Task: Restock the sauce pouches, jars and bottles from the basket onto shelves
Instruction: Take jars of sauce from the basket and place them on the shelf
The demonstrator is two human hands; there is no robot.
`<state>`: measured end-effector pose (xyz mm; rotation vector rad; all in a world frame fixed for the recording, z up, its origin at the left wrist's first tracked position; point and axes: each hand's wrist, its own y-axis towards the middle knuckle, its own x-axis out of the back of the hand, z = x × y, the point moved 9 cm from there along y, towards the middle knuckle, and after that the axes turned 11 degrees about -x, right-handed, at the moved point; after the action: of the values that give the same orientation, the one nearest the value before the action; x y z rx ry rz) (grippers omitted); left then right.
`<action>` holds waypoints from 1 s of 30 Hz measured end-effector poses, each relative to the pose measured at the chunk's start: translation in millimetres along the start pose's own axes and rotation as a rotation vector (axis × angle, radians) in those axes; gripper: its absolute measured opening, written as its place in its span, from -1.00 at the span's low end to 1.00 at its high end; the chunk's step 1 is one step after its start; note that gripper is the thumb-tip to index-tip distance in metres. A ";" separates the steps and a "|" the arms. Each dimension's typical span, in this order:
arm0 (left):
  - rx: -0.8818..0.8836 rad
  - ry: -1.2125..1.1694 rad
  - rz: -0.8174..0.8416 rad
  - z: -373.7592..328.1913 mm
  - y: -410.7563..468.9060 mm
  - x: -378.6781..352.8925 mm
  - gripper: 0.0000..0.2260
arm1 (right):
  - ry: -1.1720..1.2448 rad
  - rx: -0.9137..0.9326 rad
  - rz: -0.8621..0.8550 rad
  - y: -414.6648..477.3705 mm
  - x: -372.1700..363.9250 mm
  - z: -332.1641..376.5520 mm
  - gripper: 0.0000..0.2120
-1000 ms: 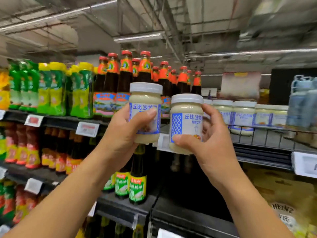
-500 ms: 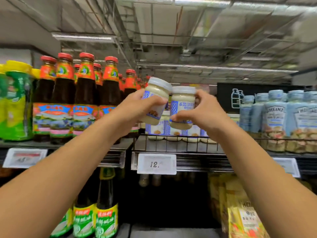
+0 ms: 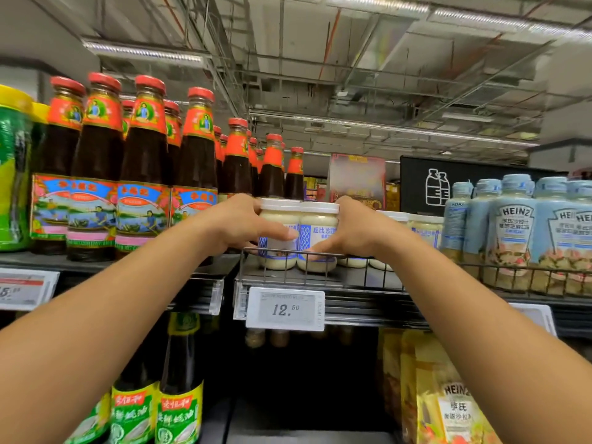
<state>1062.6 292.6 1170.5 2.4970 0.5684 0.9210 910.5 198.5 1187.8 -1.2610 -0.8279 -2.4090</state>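
Gripping a jar apiece: left hand [image 3: 238,224] curls round left jar [image 3: 276,218], right hand [image 3: 357,232] round right jar [image 3: 318,219]. Jars upright, touching, btwn the hands, bases prob. on wire shelf [image 3: 358,280] behind rail [image 3: 282,252]. Next likely: release, w/draw straight back.

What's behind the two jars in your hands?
Red-capped dark bottles and a red sign show above the jars. The shelf directly behind is hidden by them, the left hand and the right hand.
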 end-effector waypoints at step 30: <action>-0.011 -0.086 -0.049 10.4 -13.8 0.6 -0.65 | 0.115 0.000 0.230 0.7 -5.5 -17.3 -0.66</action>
<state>1067.0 301.9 1156.5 2.4876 0.5919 0.7931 902.8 187.3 1175.8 -1.1379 -0.6141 -2.2719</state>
